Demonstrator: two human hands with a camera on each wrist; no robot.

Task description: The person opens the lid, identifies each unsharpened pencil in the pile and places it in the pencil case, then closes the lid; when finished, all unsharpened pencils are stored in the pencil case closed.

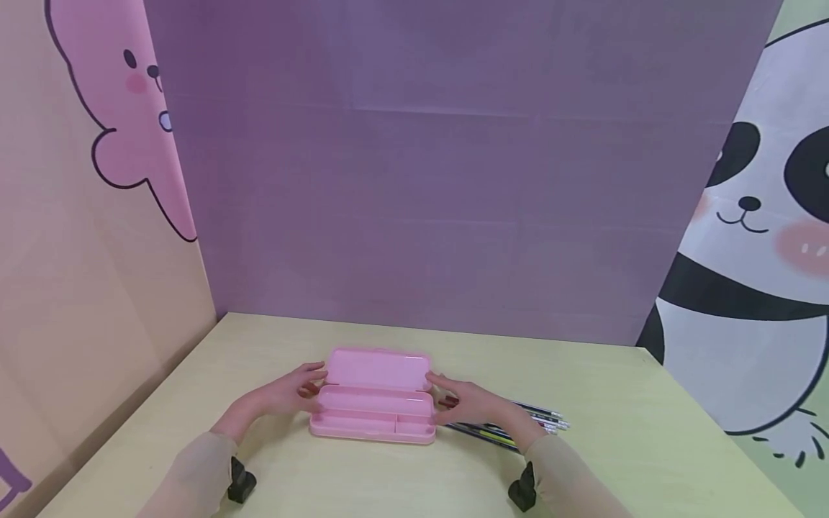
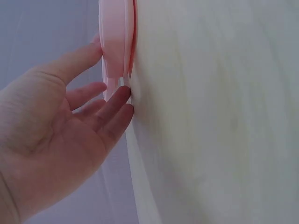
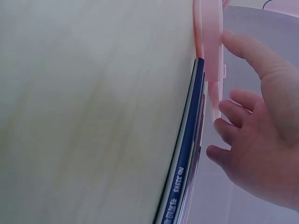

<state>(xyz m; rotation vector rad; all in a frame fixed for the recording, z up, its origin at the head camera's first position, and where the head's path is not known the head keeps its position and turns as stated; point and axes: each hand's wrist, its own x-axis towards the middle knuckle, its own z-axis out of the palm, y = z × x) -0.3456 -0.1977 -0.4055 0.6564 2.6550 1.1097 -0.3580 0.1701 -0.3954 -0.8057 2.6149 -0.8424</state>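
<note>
A pink pencil case point(image 1: 372, 434) lies on the table with its lid point(image 1: 378, 368) folded back, showing a long compartment and smaller divided sections. At its left end is my left hand point(image 1: 288, 392); the thumb point(image 2: 84, 60) touches the case wall while the other fingers stay relaxed near the lid's edge. My right hand point(image 1: 476, 403) is at the opposite end, its thumb point(image 3: 243, 49) against the case wall and its fingers loosely bent. Several pencils point(image 1: 544, 414) lie under and beside the right hand, their near tips close to the case in the right wrist view.
The pale wooden table point(image 1: 311, 482) reaches back to a purple panel point(image 1: 440, 180). A pink wall with a cartoon figure point(image 1: 116, 93) is on the left, a panda picture point(image 1: 745, 360) on the right. Black wrist devices point(image 1: 241, 480) sit below both forearms.
</note>
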